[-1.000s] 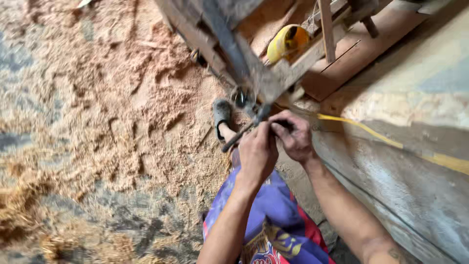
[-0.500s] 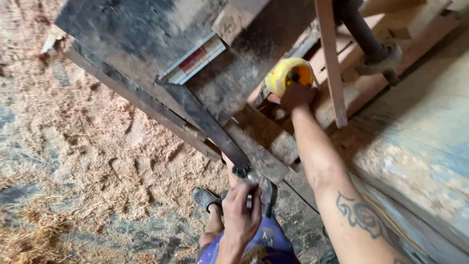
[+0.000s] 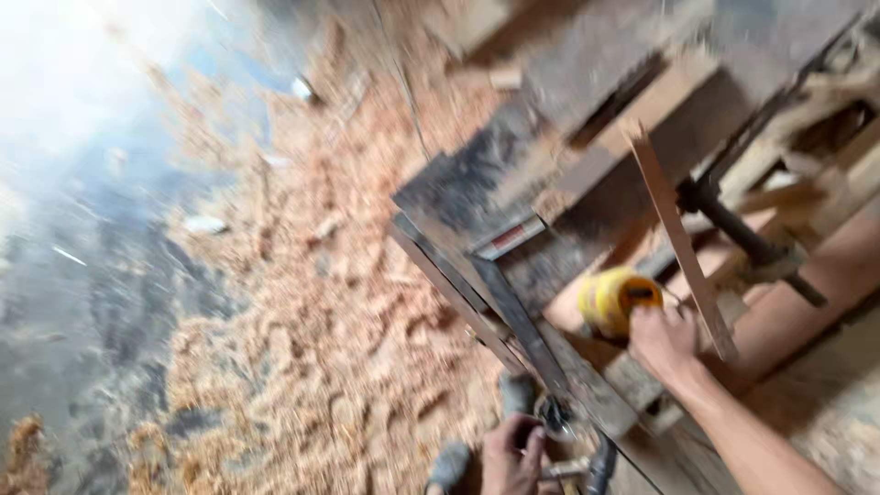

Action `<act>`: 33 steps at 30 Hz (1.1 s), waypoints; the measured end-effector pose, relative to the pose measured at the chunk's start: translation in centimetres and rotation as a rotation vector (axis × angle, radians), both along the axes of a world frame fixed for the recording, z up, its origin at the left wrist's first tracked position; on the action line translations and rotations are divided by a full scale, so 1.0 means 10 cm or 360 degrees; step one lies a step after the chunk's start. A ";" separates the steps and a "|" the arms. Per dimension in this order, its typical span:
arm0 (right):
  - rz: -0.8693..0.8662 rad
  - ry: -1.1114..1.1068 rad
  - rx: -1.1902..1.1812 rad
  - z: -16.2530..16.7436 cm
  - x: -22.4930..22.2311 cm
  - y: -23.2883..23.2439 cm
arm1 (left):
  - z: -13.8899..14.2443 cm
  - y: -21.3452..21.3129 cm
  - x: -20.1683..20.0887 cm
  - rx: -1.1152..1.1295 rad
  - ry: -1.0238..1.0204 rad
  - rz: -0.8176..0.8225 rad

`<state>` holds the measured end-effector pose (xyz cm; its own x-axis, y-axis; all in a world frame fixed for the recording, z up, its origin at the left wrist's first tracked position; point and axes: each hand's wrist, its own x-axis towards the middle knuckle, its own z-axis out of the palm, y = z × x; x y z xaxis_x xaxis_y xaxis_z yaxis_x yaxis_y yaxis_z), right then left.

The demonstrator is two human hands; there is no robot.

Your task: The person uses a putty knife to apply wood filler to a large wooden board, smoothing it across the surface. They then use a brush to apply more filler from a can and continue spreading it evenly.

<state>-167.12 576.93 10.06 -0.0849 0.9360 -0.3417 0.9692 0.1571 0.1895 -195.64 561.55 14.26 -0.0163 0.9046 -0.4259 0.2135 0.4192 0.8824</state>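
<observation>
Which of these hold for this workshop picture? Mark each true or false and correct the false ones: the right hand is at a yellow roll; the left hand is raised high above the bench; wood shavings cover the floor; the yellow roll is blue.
1. The right hand is at the yellow roll. True: its fingers reach the roll's side.
2. The left hand is raised high above the wooden frame. False: it is low at the picture's bottom edge, on a dark metal tool.
3. Wood shavings cover the floor. True.
4. The roll is blue. False: it is yellow with a dark centre.
</observation>
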 end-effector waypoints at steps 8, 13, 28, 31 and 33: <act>-0.1098 0.1306 0.0775 0.96 -0.40 -2.86 | -0.16 -0.63 0.05 -0.0871 -0.1720 0.0093; -0.1706 0.2110 0.0613 0.65 -1.38 -4.44 | 0.41 -1.67 -0.32 -0.0850 -0.2226 0.0267; -0.2020 0.2694 0.1486 0.82 -1.75 -8.81 | 0.61 -5.69 1.25 -0.0441 -0.1012 -0.1872; -0.2349 0.2208 0.1448 1.15 -1.64 -10.15 | 0.67 -6.82 1.71 -0.0380 -0.1004 -0.2103; -0.2550 0.1780 0.1254 1.35 -1.56 -11.02 | 0.73 -7.69 2.04 -0.0916 -0.1006 -0.2031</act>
